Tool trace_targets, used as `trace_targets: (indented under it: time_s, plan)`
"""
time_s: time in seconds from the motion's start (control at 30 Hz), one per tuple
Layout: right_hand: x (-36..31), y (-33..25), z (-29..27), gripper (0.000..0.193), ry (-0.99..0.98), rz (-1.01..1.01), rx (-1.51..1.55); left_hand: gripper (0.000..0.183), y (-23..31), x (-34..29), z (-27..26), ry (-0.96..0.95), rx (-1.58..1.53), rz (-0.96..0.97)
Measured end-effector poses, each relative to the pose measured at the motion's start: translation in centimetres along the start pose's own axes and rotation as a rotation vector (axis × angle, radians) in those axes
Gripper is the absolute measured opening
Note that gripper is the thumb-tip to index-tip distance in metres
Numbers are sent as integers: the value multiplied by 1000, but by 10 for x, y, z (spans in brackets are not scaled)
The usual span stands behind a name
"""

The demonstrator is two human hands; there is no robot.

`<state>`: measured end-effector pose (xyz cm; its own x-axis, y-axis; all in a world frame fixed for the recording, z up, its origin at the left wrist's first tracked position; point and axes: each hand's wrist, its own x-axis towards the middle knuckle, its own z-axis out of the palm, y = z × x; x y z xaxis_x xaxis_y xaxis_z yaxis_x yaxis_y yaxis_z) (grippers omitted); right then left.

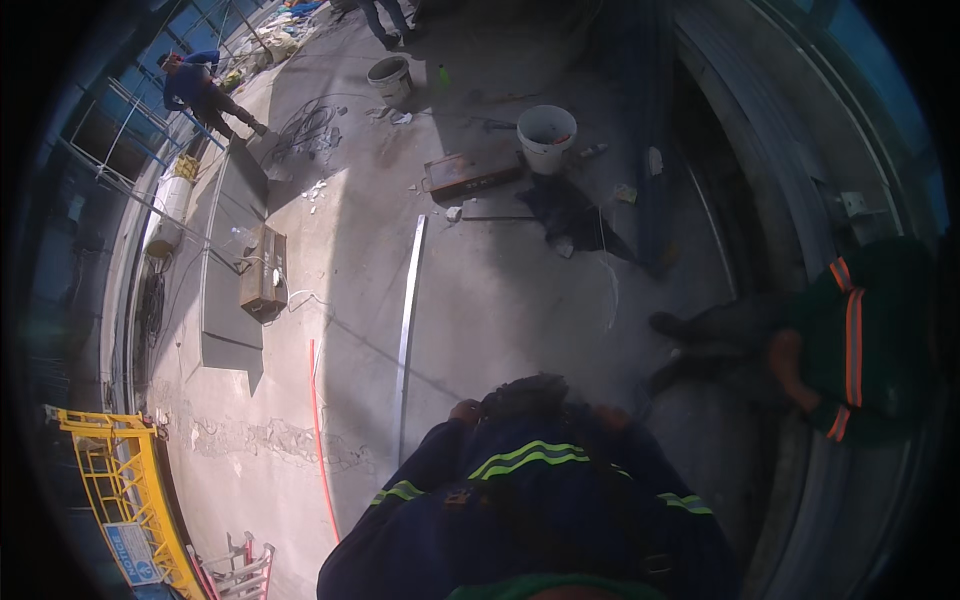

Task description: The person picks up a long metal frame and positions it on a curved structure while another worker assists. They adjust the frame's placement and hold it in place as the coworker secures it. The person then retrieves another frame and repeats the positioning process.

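My left hand [465, 411] is at my waist, at the end of a dark blue sleeve with yellow-green reflective bands. Beside it, at the front of my body, is a dark, rough-edged bundle [524, 396] whose kind I cannot make out. Only a dim part of my right hand [612, 417] shows on the bundle's other side. The fingers of both hands are too hidden or dark to read, and whether either grips anything is unclear. A long pale metal bar [410, 300] lies on the concrete floor ahead of my left hand.
A person [860, 350] in a green top with orange bands is close on my right. Ahead are a white bucket [547, 138], another bucket [390, 80] and a long toolbox [472, 177]. To the left are a wooden box [264, 275], a red pipe [320, 440] and a yellow metal frame [130, 490].
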<state>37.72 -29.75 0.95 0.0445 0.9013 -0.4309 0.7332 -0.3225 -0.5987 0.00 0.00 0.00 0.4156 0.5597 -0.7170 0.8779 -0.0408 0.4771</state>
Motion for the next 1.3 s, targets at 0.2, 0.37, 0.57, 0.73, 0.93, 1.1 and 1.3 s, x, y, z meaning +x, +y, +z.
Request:
trace_targets:
  time_s: [0.2,0.37,0.57,0.73,0.93,1.1,1.3]
  plan:
    - [-2,-56,-15,67,-43,180,561,34,1,-3,-35,24,-118,-58]
    - [23,-95,-68,71,-201,599,875,35,-17,-7,-64,55,-123,-61]
    - [103,-60,-81,53,-93,650,851,29,-72,-30,-85,45,-316,-210]
    - [174,-31,17,33,26,-163,-215,27,-112,-69,-80,29,-410,-318]
    - [302,-53,0,42,-384,-103,-168,38,-125,-109,-52,254,-815,-634]
    - [451,-126,-42,44,-600,375,16,53,-126,-106,-25,363,-1033,-765]
    - [628,-228,-22,39,-455,86,-123,56,-136,-63,-11,258,-1064,-786]
